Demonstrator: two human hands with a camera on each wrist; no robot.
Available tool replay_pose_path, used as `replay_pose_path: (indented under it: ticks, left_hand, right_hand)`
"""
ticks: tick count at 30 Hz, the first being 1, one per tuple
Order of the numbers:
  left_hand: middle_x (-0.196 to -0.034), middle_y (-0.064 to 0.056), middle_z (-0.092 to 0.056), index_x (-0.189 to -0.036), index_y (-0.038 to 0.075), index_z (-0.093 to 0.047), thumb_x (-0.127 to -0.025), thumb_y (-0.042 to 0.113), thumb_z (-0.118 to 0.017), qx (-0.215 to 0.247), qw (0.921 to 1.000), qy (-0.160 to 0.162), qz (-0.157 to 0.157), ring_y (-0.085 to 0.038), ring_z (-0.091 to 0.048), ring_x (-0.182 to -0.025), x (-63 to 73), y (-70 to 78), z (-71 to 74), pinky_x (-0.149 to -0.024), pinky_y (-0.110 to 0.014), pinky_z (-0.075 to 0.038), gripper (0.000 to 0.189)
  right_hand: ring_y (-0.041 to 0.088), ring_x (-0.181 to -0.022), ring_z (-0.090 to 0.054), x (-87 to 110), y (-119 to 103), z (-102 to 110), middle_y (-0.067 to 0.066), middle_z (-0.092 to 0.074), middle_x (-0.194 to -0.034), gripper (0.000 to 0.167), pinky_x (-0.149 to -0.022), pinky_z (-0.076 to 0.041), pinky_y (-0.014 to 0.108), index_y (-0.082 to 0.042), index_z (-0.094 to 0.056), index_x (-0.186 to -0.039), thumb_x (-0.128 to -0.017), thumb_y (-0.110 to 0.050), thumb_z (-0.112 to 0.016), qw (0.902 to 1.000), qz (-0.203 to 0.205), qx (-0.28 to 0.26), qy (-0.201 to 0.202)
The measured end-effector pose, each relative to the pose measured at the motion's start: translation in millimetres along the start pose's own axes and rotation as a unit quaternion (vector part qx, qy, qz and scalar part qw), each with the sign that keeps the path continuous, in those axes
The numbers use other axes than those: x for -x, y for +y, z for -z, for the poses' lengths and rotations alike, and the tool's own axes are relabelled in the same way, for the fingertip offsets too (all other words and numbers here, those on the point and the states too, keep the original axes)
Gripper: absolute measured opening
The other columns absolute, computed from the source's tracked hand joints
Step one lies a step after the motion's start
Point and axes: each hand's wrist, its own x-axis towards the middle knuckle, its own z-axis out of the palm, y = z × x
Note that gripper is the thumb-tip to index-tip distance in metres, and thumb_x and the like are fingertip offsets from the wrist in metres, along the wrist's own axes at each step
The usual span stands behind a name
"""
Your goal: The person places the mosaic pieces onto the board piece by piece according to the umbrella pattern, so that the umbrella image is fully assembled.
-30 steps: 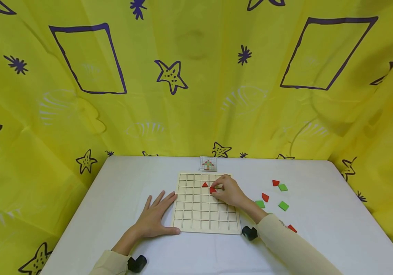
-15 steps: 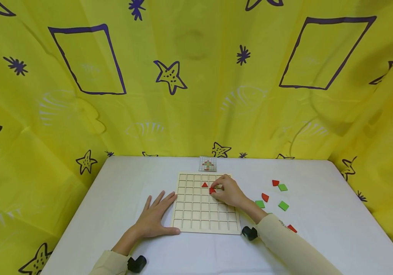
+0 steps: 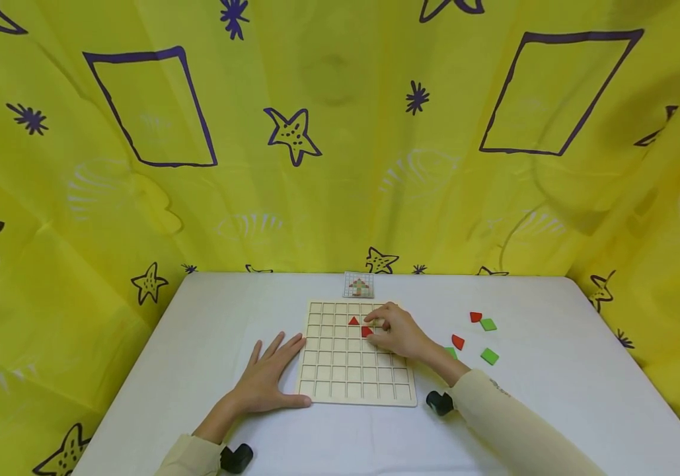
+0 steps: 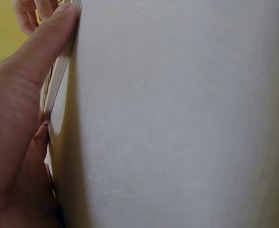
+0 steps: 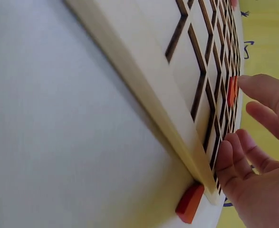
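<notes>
A pale wooden grid board [image 3: 340, 370] lies on the white table. My left hand [image 3: 265, 380] rests beside its left edge with spread fingers, and the thumb touches the near left corner. A small red triangle [image 3: 354, 320] sits in a cell in the upper part. Just right of it and one row nearer, a red piece [image 3: 366, 332] lies in another cell. Over that piece hovers my right hand [image 3: 399, 332], index finger and thumb apart. In the right wrist view the thumb tip is close to the red piece [image 5: 232, 91]; whether they touch I cannot tell.
A pattern card [image 3: 359, 285] lies behind the board. On the right are red rounded pieces [image 3: 458, 342] and green pieces [image 3: 490, 356]. A red piece [image 5: 190, 204] lies by the board's edge in the right wrist view. A yellow curtain [image 3: 340, 198] surrounds the table.
My right index finger and thumb have come away from the red piece, which now shows more fully in its cell. The right sleeve has shifted right, covering a red piece. The left hand stays put.
</notes>
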Motion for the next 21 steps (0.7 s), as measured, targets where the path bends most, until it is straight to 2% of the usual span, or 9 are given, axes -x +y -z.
replay_pose_path:
  ticks: [3,7,16,21]
  left_hand:
    - [-0.167,-0.004,-0.033,-0.161,0.015,-0.036,-0.071,0.071,-0.081,-0.002,1.0000,0.006,-0.003,-0.038,-0.015,-0.156,0.3,0.6,-0.5,-0.119,-0.071,0.000,0.115]
    - [-0.167,-0.004,-0.031,-0.161,0.016,-0.035,-0.071,0.072,-0.080,-0.003,1.0000,0.000,0.001,-0.038,-0.013,-0.157,0.0,0.1,-0.9,-0.119,-0.071,0.001,0.115]
    - [-0.167,-0.005,-0.033,-0.160,0.014,-0.037,-0.071,0.070,-0.081,0.000,1.0000,0.006,-0.003,-0.040,-0.016,-0.156,1.1,0.7,-0.9,-0.118,-0.073,0.000,0.114]
    - [-0.168,-0.003,-0.030,-0.161,0.016,-0.035,-0.072,0.072,-0.079,-0.003,0.9999,-0.008,0.006,-0.038,-0.013,-0.157,-0.4,2.1,0.2,-0.119,-0.071,0.002,0.115]
  right_hand:
    - [0.022,-0.088,-0.058,3.7,1.4,6.5,0.013,-0.062,-0.115,0.031,-0.076,-0.052,0.033,-0.003,-0.073,-0.118,-0.088,-0.009,-0.081,0.9997,0.025,-0.003,0.004]
    - [0.025,-0.092,-0.060,9.8,4.9,18.4,0.016,-0.063,-0.116,0.033,-0.078,-0.054,0.035,-0.002,-0.072,-0.121,-0.090,-0.009,-0.079,0.9990,0.039,0.000,0.021]
    - [0.031,-0.095,-0.061,24.1,20.6,49.9,0.019,-0.064,-0.118,0.034,-0.070,-0.051,0.031,-0.002,-0.071,-0.123,-0.091,-0.011,-0.078,0.9978,0.011,0.029,0.058]
    - [0.032,-0.092,-0.061,33.3,33.3,65.7,0.021,-0.065,-0.116,0.032,-0.067,-0.052,0.030,0.000,-0.072,-0.119,-0.089,-0.008,-0.079,0.9945,0.012,0.056,0.087]
